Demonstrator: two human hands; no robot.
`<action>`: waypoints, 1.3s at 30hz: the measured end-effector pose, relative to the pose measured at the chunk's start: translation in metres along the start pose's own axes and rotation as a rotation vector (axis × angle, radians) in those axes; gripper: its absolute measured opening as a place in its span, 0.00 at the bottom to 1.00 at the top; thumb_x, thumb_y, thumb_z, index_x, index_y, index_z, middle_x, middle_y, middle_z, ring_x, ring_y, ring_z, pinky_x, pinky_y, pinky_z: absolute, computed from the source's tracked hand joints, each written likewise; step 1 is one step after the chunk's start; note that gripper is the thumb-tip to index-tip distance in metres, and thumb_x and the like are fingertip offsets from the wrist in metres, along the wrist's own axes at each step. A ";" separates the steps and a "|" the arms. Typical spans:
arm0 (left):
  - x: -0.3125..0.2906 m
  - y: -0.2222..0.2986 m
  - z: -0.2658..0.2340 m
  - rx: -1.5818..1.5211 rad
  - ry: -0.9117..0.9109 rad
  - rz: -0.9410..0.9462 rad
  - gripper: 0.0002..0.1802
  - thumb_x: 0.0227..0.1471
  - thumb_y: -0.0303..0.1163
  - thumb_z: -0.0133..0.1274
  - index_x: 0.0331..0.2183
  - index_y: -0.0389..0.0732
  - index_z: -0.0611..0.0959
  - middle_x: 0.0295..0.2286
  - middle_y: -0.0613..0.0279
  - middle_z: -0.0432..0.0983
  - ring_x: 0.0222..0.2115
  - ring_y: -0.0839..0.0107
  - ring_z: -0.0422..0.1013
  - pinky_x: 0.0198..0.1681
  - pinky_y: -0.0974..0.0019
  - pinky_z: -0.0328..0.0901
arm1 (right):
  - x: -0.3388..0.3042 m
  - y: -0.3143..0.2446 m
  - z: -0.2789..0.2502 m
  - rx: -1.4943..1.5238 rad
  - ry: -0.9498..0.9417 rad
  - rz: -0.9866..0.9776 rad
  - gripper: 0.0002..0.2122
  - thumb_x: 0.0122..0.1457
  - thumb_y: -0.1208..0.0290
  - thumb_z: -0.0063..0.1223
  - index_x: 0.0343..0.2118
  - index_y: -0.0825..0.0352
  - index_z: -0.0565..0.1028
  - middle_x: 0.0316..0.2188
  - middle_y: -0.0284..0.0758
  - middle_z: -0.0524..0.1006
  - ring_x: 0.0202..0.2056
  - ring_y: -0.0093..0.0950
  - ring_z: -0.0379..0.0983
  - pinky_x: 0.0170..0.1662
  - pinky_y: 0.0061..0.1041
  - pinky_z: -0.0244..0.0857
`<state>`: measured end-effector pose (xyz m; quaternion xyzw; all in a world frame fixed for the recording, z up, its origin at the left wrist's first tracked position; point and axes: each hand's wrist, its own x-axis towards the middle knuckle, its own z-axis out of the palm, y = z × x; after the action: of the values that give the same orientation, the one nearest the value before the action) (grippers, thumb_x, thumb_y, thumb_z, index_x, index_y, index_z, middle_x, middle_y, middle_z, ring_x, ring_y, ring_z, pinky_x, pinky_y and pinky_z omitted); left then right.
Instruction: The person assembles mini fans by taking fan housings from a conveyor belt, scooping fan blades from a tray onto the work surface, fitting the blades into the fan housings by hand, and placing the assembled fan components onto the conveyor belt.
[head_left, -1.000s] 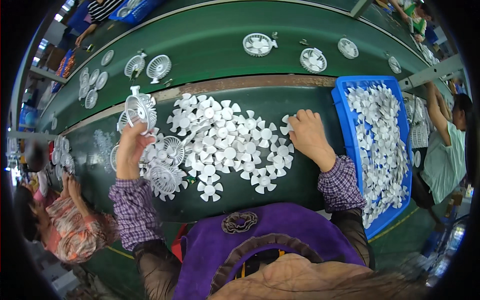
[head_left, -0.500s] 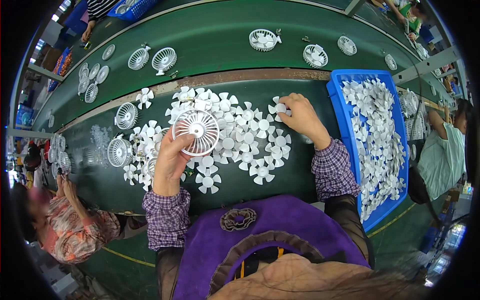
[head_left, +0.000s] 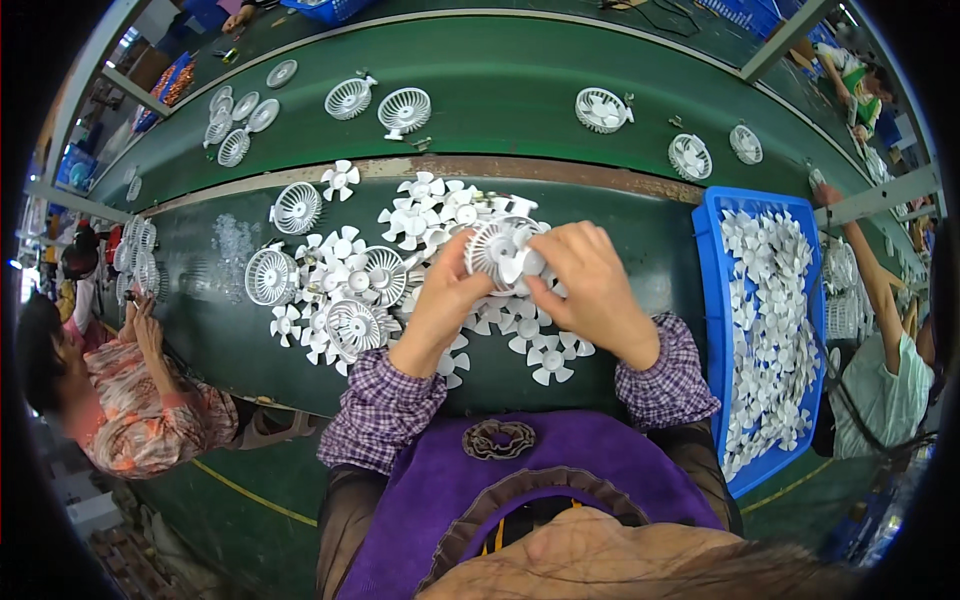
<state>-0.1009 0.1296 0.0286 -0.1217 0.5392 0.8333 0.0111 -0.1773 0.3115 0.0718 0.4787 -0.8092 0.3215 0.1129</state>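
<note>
My left hand [head_left: 443, 302] grips a round white fan housing [head_left: 484, 246] by its ribbed rim, above the pile of loose blades. With thumb and fingers, my right hand [head_left: 588, 285] holds a white fan blade [head_left: 515, 268] against the housing's open face. Whether the blade is seated on the hub I cannot tell, since my fingers partly cover it. Around and below my hands lie several loose white fan blades [head_left: 549, 358]. Other ribbed housings, such as the upright one [head_left: 298, 208] and the one among the blades [head_left: 354, 328], rest to the left.
A blue tray [head_left: 711, 300] full of fan blades stands at my right. Beyond the metal ledge, a green conveyor belt [head_left: 510, 100] carries several fan housings. Small clear pieces [head_left: 236, 250] lie on the left of the table. Co-workers sit at both sides.
My right hand has brought a fan blade leftward from the pile's right edge to the housing. My left hand has moved right with the housing and turned it. The view has shifted.
</note>
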 end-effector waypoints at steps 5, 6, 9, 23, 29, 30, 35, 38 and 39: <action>-0.004 -0.002 0.000 -0.023 -0.061 0.024 0.32 0.43 0.16 0.45 0.54 0.35 0.65 0.43 0.64 0.71 0.40 0.79 0.68 0.41 0.75 0.64 | 0.005 -0.003 0.033 -0.050 0.035 -0.017 0.18 0.43 0.75 0.60 0.40 0.71 0.73 0.33 0.39 0.71 0.36 0.37 0.67 0.39 0.33 0.62; -0.004 -0.006 -0.001 -0.039 -0.036 0.073 0.29 0.46 0.18 0.49 0.53 0.35 0.67 0.41 0.63 0.72 0.39 0.79 0.69 0.40 0.75 0.65 | 0.006 -0.003 0.035 -0.049 0.034 -0.026 0.18 0.43 0.75 0.60 0.40 0.71 0.73 0.33 0.39 0.71 0.36 0.37 0.67 0.39 0.33 0.62; 0.002 -0.011 -0.002 0.125 0.044 0.096 0.25 0.50 0.22 0.55 0.51 0.34 0.70 0.39 0.63 0.74 0.37 0.79 0.70 0.38 0.76 0.66 | 0.011 -0.006 0.038 -0.056 0.060 -0.065 0.15 0.42 0.75 0.57 0.36 0.70 0.73 0.29 0.39 0.70 0.32 0.37 0.66 0.36 0.34 0.62; -0.021 0.011 -0.001 0.454 0.016 0.219 0.18 0.50 0.25 0.59 0.44 0.35 0.76 0.30 0.63 0.78 0.29 0.80 0.71 0.30 0.74 0.67 | -0.013 0.006 0.034 0.715 -0.098 0.399 0.21 0.50 0.68 0.63 0.46 0.70 0.73 0.38 0.39 0.78 0.39 0.32 0.76 0.43 0.27 0.67; 0.009 0.032 -0.016 0.853 -0.068 0.174 0.25 0.50 0.35 0.60 0.48 0.36 0.74 0.35 0.54 0.79 0.34 0.70 0.75 0.36 0.67 0.69 | -0.007 0.026 0.049 1.166 -0.059 0.583 0.19 0.52 0.74 0.61 0.47 0.73 0.72 0.40 0.34 0.77 0.41 0.20 0.72 0.44 0.22 0.68; 0.023 0.035 -0.025 0.570 -0.158 -0.007 0.30 0.50 0.39 0.60 0.51 0.34 0.71 0.37 0.52 0.79 0.34 0.68 0.76 0.33 0.67 0.70 | -0.002 0.044 0.052 1.171 0.001 0.583 0.17 0.53 0.76 0.60 0.46 0.72 0.73 0.38 0.33 0.77 0.39 0.18 0.72 0.42 0.20 0.68; 0.093 0.108 -0.063 0.666 0.155 0.078 0.21 0.51 0.40 0.58 0.41 0.33 0.77 0.34 0.55 0.78 0.32 0.70 0.77 0.20 0.69 0.70 | 0.003 0.141 0.037 0.849 0.263 0.756 0.14 0.57 0.71 0.56 0.42 0.74 0.73 0.33 0.34 0.77 0.30 0.20 0.73 0.32 0.19 0.68; 0.143 0.113 -0.099 0.767 0.314 -0.082 0.24 0.52 0.43 0.57 0.41 0.32 0.77 0.39 0.56 0.75 0.33 0.70 0.74 0.25 0.68 0.69 | -0.023 0.161 0.036 0.707 0.247 0.826 0.11 0.56 0.73 0.57 0.40 0.73 0.75 0.33 0.33 0.77 0.30 0.19 0.72 0.32 0.17 0.67; 0.160 0.107 -0.110 0.778 0.356 -0.115 0.24 0.51 0.44 0.57 0.41 0.32 0.77 0.38 0.56 0.75 0.32 0.70 0.73 0.26 0.67 0.69 | -0.033 0.159 0.037 0.650 0.199 0.819 0.10 0.54 0.75 0.58 0.38 0.73 0.75 0.33 0.33 0.76 0.30 0.18 0.72 0.31 0.17 0.66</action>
<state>-0.2515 -0.0322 0.0477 -0.2802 0.7991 0.5319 0.0093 -0.2903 0.3649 -0.0389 0.1011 -0.7737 0.6173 -0.1001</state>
